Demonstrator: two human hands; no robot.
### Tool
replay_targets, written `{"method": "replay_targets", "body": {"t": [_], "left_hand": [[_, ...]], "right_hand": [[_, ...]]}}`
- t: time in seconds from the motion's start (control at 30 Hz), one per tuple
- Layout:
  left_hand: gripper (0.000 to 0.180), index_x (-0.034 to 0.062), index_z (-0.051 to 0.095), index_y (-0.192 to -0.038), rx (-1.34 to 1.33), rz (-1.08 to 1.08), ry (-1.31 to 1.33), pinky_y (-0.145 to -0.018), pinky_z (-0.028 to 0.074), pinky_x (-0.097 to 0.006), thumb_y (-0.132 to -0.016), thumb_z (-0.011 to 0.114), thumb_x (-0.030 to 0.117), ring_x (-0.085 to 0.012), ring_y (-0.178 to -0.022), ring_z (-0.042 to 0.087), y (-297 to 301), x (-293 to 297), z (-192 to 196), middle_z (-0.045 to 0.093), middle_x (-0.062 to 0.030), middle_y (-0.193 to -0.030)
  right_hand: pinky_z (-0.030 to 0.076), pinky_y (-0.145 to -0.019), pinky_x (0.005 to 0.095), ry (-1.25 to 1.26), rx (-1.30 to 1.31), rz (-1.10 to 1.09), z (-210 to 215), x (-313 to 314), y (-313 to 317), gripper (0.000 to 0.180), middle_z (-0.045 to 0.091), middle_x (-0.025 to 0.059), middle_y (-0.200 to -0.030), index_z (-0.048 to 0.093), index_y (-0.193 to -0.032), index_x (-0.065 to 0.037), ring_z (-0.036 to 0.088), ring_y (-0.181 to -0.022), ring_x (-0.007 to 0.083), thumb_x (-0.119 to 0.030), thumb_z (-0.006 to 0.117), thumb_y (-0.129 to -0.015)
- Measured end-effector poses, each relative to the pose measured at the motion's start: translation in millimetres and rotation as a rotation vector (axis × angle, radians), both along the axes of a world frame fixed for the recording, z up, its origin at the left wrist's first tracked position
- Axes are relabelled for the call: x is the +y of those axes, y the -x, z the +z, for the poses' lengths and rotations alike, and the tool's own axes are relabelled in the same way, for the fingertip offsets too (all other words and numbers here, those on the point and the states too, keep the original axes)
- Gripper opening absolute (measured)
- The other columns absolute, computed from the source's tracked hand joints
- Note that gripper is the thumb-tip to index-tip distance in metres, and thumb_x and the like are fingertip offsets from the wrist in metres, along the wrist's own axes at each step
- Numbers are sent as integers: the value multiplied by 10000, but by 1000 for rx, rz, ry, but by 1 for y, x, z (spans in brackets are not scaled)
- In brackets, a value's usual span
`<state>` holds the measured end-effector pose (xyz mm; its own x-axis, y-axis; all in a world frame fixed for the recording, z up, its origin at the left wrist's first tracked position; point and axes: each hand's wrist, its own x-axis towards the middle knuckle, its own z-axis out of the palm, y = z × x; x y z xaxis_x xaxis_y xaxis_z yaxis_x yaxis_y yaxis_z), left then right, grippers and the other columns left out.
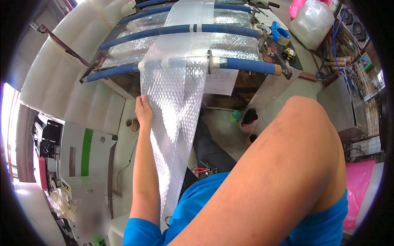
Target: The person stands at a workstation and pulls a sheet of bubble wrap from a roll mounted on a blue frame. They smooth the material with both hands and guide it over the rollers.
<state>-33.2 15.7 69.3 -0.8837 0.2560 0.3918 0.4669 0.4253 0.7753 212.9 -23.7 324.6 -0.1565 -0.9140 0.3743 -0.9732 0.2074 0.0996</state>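
Observation:
A long strip of clear bubble wrap (174, 110) comes over the blue rollers, hangs over the nearest one and slopes down toward my body. My left hand (143, 110) grips its left edge a little below that roller, with the fingertips partly hidden. My right arm is bent up high across the lower right, elbow raised, and its hand lies outside the picture. The nearest blue roller (250, 65) has a dark disc-shaped collar (210, 61) by the strip's right edge.
Right of the rollers, a blue tape roll (280, 33) and a yellow-black tape measure (289, 54) lie on a dark surface. A green bottle (234, 116) stands on the floor below. Large bubble wrap rolls (78, 78) stand at left, above a white-and-green machine (87, 151).

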Motion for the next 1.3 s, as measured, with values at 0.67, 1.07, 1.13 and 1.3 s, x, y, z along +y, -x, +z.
{"method": "replay_targets", "body": {"t": [0.67, 1.07, 1.13, 1.3], "left_hand": [[502, 8, 496, -901, -449, -77, 24, -493, 390, -235, -637, 697, 383, -91, -549, 481, -46, -57, -13, 539, -34, -675], [419, 38, 503, -895, -330, -9, 20, -459, 357, -239, -695, 648, 377, -73, -484, 422, -62, -70, -14, 475, 17, -554], [412, 39, 505, -894, -395, -12, 1, -469, 364, -243, -696, 647, 371, -79, -498, 436, -61, -77, -17, 488, 0, -567], [409, 80, 507, -942, -498, 54, 70, -551, 412, -305, -706, 617, 395, -161, -591, 524, -65, -75, -16, 554, -70, -664]], "right_hand": [[404, -691, 361, -30, -59, 34, 0, -8, 3, 151, 555, 5, -772, 581, -741, -87, 542, -746, 181, -209, 557, -655], [404, -702, 374, -94, -73, 28, 2, -36, -19, 162, 563, 0, -787, 590, -757, -86, 544, -757, 178, -204, 550, -653], [404, -704, 376, -87, -102, 40, 5, -33, -16, 164, 564, -1, -790, 591, -760, -86, 545, -759, 178, -203, 549, -652], [402, -728, 361, 507, -34, -156, -36, 37, 29, 176, 562, 48, -857, 587, -792, -74, 534, -809, 220, -188, 568, -659]]}}
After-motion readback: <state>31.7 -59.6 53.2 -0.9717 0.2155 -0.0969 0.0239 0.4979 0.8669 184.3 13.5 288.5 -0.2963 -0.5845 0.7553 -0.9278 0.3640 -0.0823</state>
